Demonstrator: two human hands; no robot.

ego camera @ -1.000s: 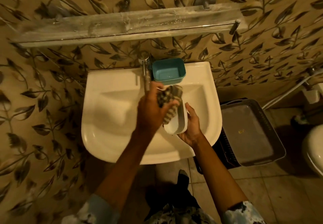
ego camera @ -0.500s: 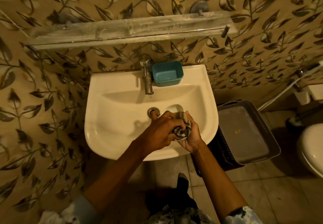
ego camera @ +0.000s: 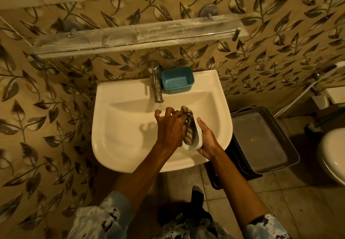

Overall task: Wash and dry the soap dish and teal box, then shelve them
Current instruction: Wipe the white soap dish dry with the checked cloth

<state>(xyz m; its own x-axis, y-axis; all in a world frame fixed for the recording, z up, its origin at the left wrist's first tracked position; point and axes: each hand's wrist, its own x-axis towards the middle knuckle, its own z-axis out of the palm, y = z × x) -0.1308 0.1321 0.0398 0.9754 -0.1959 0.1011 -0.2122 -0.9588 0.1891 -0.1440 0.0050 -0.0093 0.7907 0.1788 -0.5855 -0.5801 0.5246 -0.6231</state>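
Right hand (ego camera: 207,140) tight around soap dish (ego camera: 197,142); left hand (ego camera: 171,129) tight around checked cloth (ego camera: 189,124).

White sink (ego camera: 121,89), seen from above. On its back rim the teal box (ego camera: 177,80) stands upright, open side up, just to the right of the tap (ego camera: 156,87). Above the sink is a long wall shelf (ego camera: 130,37) (its top streaked with pale residue). The tiled floor (ego camera: 280,201) right of the sink carries a dark slatted basket (ego camera: 240,154) topped by a grey tray (ego camera: 261,138), and a white toilet (ego camera: 334,154) at the frame edge.
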